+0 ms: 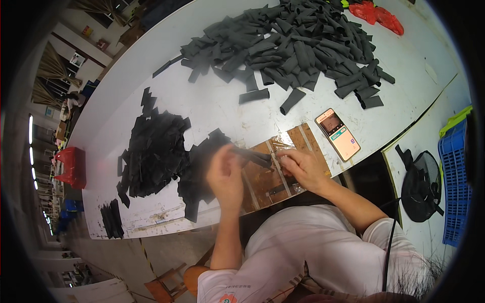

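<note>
Centrally, long black flattened tube piece [251, 156] spans both hands | axis: left-right, slightly tilted | left hand [226, 178] pinches its left end | right hand [302, 169] closed at its right end, over brown wooden board [262, 184].

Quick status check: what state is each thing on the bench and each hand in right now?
Left hand: blurred, gripping black strip.
Right hand: pinching the strip's other end.
Phone: screen lit, face up.
Black tube pieces: loose heap.
Flat black pieces: piled.
Brown board: flat under hands.
</note>
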### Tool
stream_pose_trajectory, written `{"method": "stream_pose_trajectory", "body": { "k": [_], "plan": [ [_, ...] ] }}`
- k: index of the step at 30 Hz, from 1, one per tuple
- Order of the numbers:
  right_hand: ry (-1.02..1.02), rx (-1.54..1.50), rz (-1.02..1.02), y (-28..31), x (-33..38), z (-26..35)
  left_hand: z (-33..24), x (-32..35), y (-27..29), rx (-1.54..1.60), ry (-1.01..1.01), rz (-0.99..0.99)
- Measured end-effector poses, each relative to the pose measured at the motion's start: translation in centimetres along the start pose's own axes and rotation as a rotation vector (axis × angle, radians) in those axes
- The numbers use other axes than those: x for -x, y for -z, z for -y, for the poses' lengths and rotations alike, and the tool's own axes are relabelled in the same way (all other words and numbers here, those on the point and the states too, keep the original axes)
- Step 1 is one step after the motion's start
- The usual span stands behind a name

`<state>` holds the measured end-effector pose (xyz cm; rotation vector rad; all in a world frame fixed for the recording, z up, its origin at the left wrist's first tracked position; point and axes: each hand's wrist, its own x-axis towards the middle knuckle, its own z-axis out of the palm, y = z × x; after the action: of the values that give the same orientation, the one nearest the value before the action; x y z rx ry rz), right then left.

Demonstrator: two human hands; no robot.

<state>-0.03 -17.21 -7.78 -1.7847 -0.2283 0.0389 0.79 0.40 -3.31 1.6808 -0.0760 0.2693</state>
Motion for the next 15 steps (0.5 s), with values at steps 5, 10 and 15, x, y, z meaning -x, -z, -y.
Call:
{"method": "stream_pose_trajectory", "body": {
  "k": [5,10,15],
  "plan": [
    [0.292,0.174,0.028,-0.2,-1.4,2.4,-2.0,1.8,-2.5,0.041,-0.252,-0.136],
    [0.492,0.572,-0.118,-1.7,-0.6,3.3,-2.5,1.3,-4.1,-0.246,-0.218,-0.162],
    [0.388,0.419,-0.026,0.0,0.0,4.4,-2.8,0.9,-3.1,0.208,0.016,0.107]
  ]
}}
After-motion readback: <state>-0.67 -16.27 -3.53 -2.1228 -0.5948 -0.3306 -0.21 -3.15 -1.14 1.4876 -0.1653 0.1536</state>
